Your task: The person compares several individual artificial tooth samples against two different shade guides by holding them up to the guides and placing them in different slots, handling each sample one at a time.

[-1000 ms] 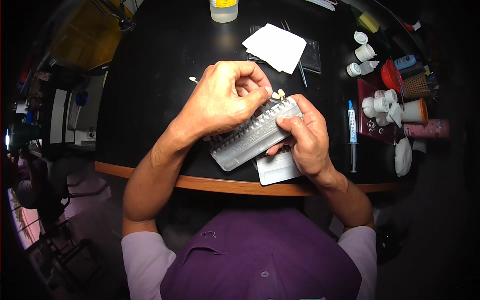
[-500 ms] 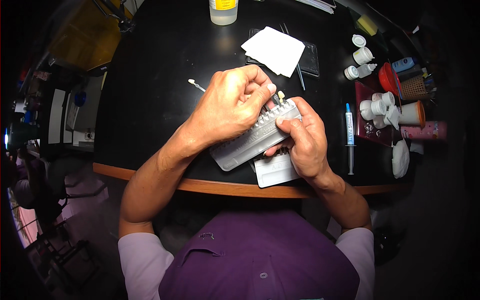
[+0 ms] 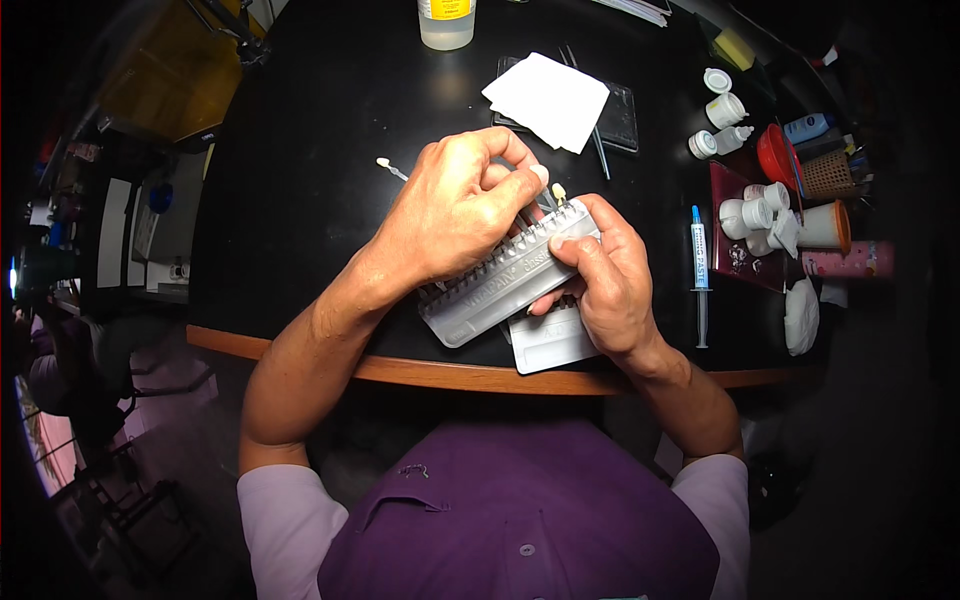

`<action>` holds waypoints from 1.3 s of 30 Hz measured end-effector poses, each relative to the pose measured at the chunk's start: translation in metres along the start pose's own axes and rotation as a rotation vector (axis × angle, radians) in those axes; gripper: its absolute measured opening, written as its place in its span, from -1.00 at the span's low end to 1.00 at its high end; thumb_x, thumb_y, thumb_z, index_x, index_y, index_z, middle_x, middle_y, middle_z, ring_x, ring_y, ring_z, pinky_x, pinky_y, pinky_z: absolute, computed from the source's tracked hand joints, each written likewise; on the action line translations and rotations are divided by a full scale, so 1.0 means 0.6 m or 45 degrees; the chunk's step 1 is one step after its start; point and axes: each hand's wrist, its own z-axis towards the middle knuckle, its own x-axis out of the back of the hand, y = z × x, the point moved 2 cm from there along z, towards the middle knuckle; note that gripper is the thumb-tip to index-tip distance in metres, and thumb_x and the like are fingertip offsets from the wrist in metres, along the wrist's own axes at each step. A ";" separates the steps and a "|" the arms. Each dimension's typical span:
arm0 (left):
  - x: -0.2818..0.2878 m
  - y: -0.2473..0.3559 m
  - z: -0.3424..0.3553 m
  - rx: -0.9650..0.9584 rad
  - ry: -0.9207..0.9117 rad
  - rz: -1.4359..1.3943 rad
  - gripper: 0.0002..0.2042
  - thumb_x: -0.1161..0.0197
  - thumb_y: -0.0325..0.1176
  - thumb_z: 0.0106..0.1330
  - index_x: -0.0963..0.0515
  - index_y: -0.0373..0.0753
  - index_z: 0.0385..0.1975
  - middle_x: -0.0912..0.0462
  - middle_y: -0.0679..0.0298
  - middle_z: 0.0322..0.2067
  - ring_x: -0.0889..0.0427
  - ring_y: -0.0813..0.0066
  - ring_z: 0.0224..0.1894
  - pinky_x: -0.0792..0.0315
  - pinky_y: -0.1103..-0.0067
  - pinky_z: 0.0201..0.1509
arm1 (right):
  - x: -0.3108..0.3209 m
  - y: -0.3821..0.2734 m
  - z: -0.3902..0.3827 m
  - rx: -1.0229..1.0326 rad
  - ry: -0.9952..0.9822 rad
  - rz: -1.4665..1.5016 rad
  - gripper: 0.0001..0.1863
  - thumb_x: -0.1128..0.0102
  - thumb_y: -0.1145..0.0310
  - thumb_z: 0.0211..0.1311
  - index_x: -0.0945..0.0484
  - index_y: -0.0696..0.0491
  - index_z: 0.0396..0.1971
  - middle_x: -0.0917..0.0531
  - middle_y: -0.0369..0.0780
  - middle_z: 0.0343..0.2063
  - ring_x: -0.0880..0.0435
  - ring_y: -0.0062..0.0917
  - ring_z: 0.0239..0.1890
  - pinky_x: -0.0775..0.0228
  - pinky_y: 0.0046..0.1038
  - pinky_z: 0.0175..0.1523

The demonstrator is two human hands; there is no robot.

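Note:
My right hand [image 3: 615, 285] grips the right end of a long grey dental shade guide [image 3: 495, 285], its thumb on the front face. The holder slants down to the left, a row of metal stems along its upper edge. One tooth-coloured shade tab [image 3: 559, 193] stands up at its right end. My left hand [image 3: 455, 210] bends over the row, thumb and forefinger pinched on a tab whose tip the fingers hide. Under the guide, near the table edge, lies a second, white holder [image 3: 552, 342], partly covered. A loose shade tab [image 3: 390, 167] shows beyond my left wrist.
White paper sheets [image 3: 550, 100] lie on a dark case, with tweezers [image 3: 601, 152] beside it. To the right are a blue-tipped syringe [image 3: 699, 270], small white jars [image 3: 725, 110], a red bowl [image 3: 775, 158] and an orange-rimmed cup [image 3: 825, 227]. A clear bottle [image 3: 446, 30] stands at the back.
The shade guide has tilted slightly in my right hand, showing more of its row of stems. My left hand stays pinched over the row with hardly any shift.

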 end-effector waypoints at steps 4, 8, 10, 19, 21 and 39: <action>-0.006 0.008 -0.004 -0.129 -0.016 0.129 -0.81 -0.29 -0.33 0.39 -0.60 -0.36 -0.24 -0.72 0.28 -0.48 -0.62 0.69 -0.46 -0.47 0.67 -0.35 | -0.001 -0.003 0.000 -0.040 -0.025 -0.084 -0.79 0.07 0.49 0.41 -0.37 0.28 -0.06 -0.67 -0.09 -0.35 -0.71 -0.54 -0.50 -0.69 -0.57 -0.46; -0.012 0.010 -0.004 -0.334 0.044 0.245 -0.83 -0.28 -0.38 0.41 -0.59 -0.40 -0.29 -0.62 0.28 -0.57 -0.54 0.69 -0.54 -0.39 0.62 -0.45 | -0.001 -0.002 0.001 -0.039 -0.012 -0.072 -0.78 0.04 0.48 0.38 -0.39 0.29 -0.08 -0.66 -0.10 -0.36 -0.71 -0.56 -0.50 -0.68 -0.58 -0.46; -0.016 0.003 -0.005 -0.361 0.055 0.226 -0.83 -0.25 -0.39 0.42 -0.57 -0.40 -0.30 -0.60 0.27 -0.59 -0.51 0.69 -0.56 -0.36 0.59 -0.48 | -0.002 -0.002 0.001 -0.036 -0.006 -0.056 -0.77 0.02 0.48 0.36 -0.42 0.31 -0.09 -0.65 -0.11 -0.36 -0.70 -0.57 -0.49 -0.67 -0.58 -0.45; -0.017 0.003 -0.007 -0.329 0.025 0.227 -0.83 -0.07 -0.38 0.53 -0.44 -0.38 -0.24 -0.55 0.21 -0.64 -0.50 0.53 -0.60 -0.34 0.52 -0.48 | -0.002 0.003 0.001 -0.041 -0.035 -0.098 -0.77 0.07 0.50 0.41 -0.37 0.29 -0.03 -0.66 -0.11 -0.35 -0.70 -0.55 -0.51 -0.69 -0.57 -0.46; -0.018 -0.003 -0.005 -0.361 0.039 0.231 -0.82 -0.03 -0.36 0.55 -0.42 -0.38 -0.22 -0.56 0.19 -0.64 -0.53 0.49 -0.59 -0.37 0.50 -0.46 | -0.003 0.002 0.001 -0.034 -0.034 -0.095 -0.77 0.08 0.50 0.41 -0.37 0.29 -0.03 -0.66 -0.11 -0.34 -0.71 -0.55 -0.49 -0.69 -0.57 -0.46; -0.010 0.000 -0.005 -0.263 0.037 0.100 -0.83 -0.05 -0.35 0.55 -0.42 -0.32 -0.25 -0.65 0.18 -0.58 -0.59 0.54 -0.55 -0.40 0.50 -0.45 | -0.002 0.003 0.000 -0.031 -0.029 -0.075 -0.77 0.08 0.50 0.43 -0.37 0.28 -0.01 -0.67 -0.10 -0.32 -0.73 -0.54 -0.45 -0.71 -0.55 -0.43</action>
